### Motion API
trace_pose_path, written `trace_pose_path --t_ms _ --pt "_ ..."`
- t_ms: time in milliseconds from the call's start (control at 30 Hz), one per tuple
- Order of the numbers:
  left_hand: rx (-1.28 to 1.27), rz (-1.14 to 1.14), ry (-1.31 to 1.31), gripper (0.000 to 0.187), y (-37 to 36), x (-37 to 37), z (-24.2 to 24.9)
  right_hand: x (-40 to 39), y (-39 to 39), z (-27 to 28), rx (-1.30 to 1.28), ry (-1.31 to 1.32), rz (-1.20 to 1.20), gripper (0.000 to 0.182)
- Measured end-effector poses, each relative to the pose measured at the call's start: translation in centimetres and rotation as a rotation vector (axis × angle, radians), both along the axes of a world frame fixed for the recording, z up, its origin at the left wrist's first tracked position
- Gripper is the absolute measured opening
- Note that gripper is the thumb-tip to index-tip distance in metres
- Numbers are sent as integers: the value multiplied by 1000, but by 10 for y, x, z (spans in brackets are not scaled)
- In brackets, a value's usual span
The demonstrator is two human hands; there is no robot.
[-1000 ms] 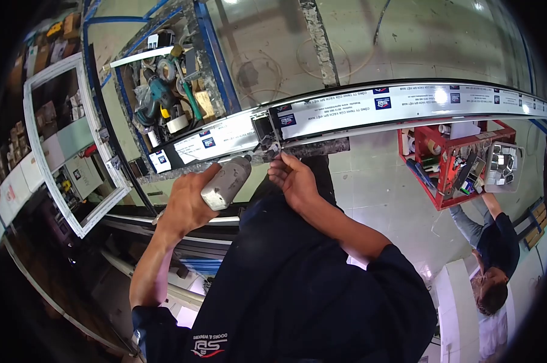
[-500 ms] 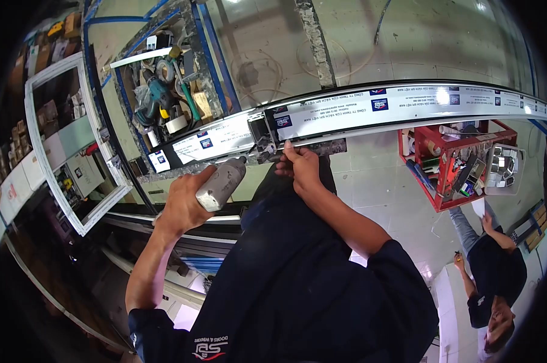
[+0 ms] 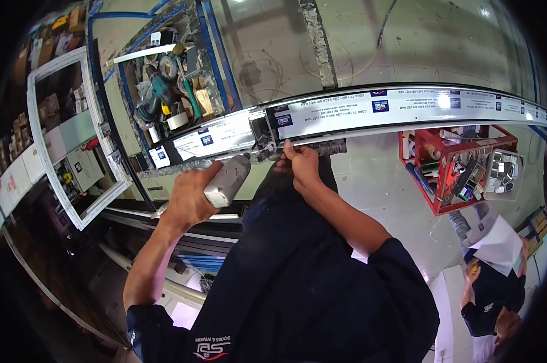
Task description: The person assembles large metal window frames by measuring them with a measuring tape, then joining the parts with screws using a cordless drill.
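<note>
My left hand [image 3: 192, 196] is wrapped round a grey, worn power tool [image 3: 228, 178], whose narrow end points toward a joint in the frame. My right hand [image 3: 302, 164] is closed at the near edge of the long film-covered profile [image 3: 346, 111], its thumb against the edge and its fingers curled below. What those fingers hold, if anything, is too small to make out. Between the hands lies the metal-lined opening [image 3: 262, 134] where the long profile meets a shorter film-covered piece [image 3: 216, 140]. The tool's tip is just short of this opening.
A tool tray [image 3: 125, 100] stands at the upper left, beside a white frame [image 3: 37, 130]. At the right are a red rack [image 3: 427, 196] and a clear bin of metal parts [image 3: 518, 181]. A co-worker [image 3: 497, 296] stands at the lower right with a white sheet [image 3: 497, 245].
The tool in my left hand has shifted slightly right and up, nearer the joint. My right hand has hardly moved. The co-worker's white sheet now shows much larger, in front of their body.
</note>
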State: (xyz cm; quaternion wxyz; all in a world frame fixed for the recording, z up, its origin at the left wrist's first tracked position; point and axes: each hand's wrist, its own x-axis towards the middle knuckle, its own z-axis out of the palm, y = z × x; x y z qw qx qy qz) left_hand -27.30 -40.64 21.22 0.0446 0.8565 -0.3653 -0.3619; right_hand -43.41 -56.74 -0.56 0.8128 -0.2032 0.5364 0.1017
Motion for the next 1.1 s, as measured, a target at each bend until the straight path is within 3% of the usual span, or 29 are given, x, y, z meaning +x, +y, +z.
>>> trace_pose_path --t_ms 767,867,933,1000,1100 --pt "20 150 2 65 11 -3 -10 0 5 -6 -65 -8 4 33" --pt "79 70 23 68 37 2 -33 -3 16 -20 -80 -26 53 38" --pt "10 50 41 69 47 4 -42 -3 21 -25 -141 -35 1 29" --pt "-128 112 67 58 44 7 -44 -2 18 -20 -263 -42 59 34" --pt "-272 163 264 51 14 5 -12 -13 -1 -31 -306 -156 112 33"
